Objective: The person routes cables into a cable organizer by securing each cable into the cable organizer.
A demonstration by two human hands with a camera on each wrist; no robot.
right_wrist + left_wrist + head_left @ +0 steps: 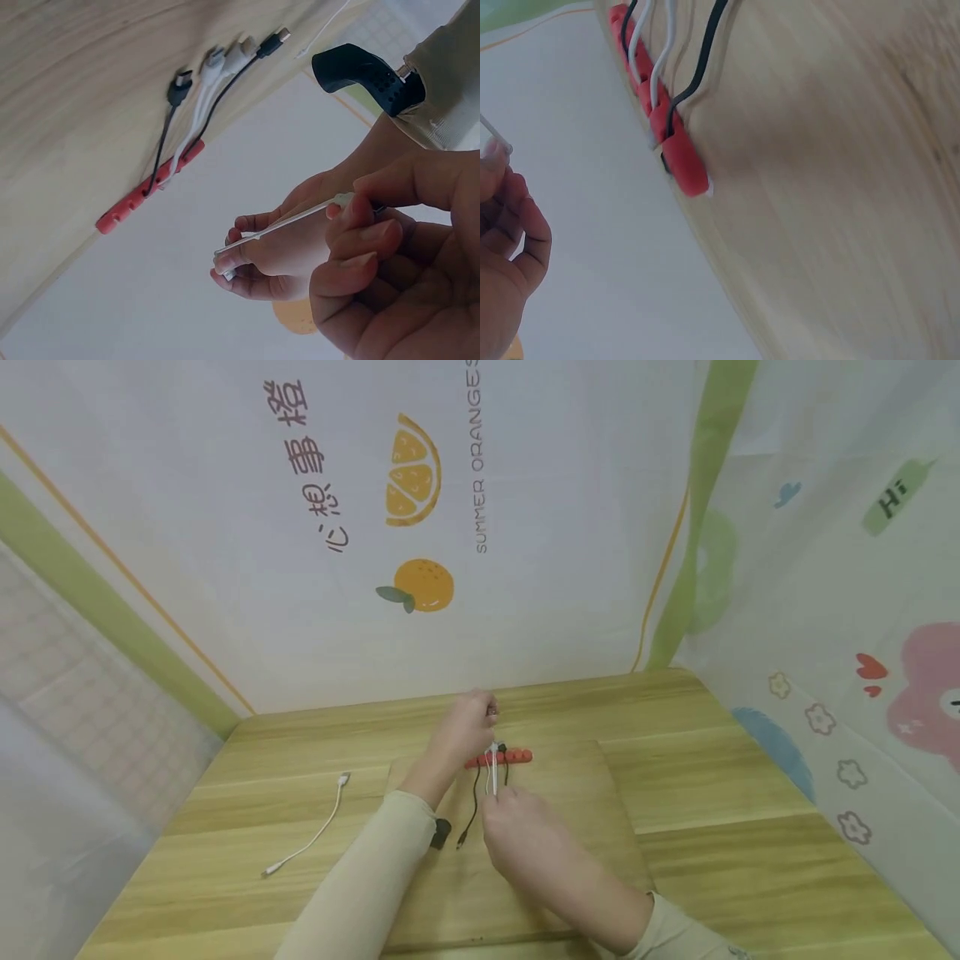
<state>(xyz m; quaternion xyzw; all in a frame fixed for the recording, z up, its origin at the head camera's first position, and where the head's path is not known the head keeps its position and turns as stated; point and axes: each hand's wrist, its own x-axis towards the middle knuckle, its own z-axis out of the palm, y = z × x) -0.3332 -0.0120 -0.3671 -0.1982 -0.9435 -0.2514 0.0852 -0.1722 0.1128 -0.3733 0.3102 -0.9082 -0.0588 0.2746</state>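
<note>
My left hand (459, 739), beyond the red cable holder (527, 756), pinches one end of a short white cable (289, 223). Nearer to me, my right hand (528, 835) pinches the other end between thumb and fingers. In the right wrist view the cable runs straight from one hand to the other, apart from the holder. Black and white cables sit in the holder's slots, their plugs lying on the board. The left wrist view shows part of my left hand (514, 247) at the edge, with a bit of white cable at its fingertips.
Under the holder lies a wooden board (577, 860), on a wood-grain table (720, 760). Another white cable (322, 827) lies on the table to the left. A black mount (441, 833) is at my left wrist. Printed cloth (555, 527) hangs behind the table.
</note>
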